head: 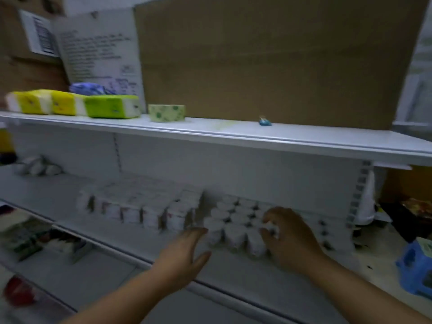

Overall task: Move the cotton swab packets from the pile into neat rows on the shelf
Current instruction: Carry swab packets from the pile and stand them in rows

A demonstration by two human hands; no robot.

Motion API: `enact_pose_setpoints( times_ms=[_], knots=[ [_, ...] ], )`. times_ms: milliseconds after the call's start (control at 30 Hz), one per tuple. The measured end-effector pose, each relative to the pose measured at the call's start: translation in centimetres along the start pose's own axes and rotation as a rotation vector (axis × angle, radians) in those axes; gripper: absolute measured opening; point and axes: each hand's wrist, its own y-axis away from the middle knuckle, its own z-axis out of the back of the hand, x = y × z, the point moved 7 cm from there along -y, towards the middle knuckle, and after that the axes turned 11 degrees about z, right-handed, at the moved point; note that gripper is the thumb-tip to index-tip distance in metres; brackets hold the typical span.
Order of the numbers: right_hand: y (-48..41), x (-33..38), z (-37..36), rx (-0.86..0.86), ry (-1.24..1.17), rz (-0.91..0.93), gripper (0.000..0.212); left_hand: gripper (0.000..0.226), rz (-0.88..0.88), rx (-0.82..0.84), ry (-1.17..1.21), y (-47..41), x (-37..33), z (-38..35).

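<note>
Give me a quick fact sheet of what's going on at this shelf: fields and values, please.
setting: white shop shelf, blurred picture
goods in rows: small white cotton swab packets, upright, side by side
boxed block beside them: white cartons, to their left
left hand: open, flat, at the left edge of the rows, holding nothing
right hand: fingers curled on the packets at the right end; grip unclear
loose pile: few white packets, far left
upper shelf: yellow and green tissue packs, cardboard box
</note>
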Motion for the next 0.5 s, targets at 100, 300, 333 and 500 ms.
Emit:
enact_pose_setpoints(
  times_ms=[100,300,333,500],
  knots=[
    [-4.8,9.3,-10.3,0.326,0.022,0.184,0.042,0.066,0.124,0.117,-0.342,-1.7,11.1,5.8],
    [-12.2,23.9,-24.7,0.562,0.117,0.429,0.064,0.073,0.347,0.197,-0.564,0.4,30.5,13.8],
    [-13.3,25.4,-26.0,0.583,0.113,0.434,0.065,0.073,0.362,0.198,-0.573,1.1,32.7,14.5],
    [-16.1,31.5,-31.7,0.722,0.051,0.465,0.068,0.073,0.483,0.223,-0.484,3.0,41.0,17.7]
  ],
)
